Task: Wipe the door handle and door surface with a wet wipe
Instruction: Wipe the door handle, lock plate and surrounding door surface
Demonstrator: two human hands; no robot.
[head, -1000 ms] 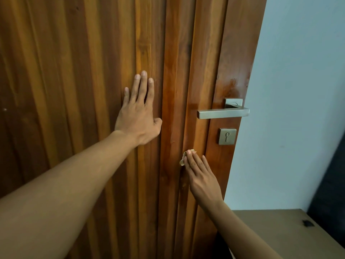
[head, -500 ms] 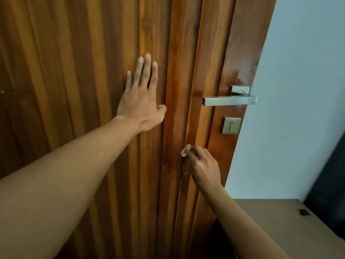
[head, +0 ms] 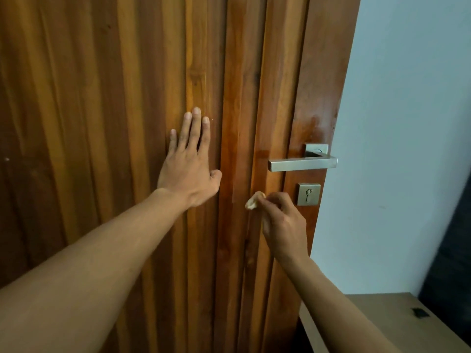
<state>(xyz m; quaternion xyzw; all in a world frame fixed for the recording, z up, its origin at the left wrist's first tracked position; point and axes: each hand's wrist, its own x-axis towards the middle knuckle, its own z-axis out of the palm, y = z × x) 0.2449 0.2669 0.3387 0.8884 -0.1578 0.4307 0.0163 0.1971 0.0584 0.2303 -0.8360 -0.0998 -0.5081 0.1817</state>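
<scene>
Left hand (head: 190, 164) flat on the door (head: 102, 123); right hand (head: 283, 220) pinching the wipe (head: 252, 201) should press firmly along the grooves.

handle (head: 302, 164) above keyhole plate (head: 309, 194) | wipe (head: 252, 202) left of plate | cabinet (head: 387, 319) lower right

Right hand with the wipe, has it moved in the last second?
Yes. The right hand has moved up the door: its wet wipe, earlier clearly below the keyhole plate, is now almost level with it.
</scene>
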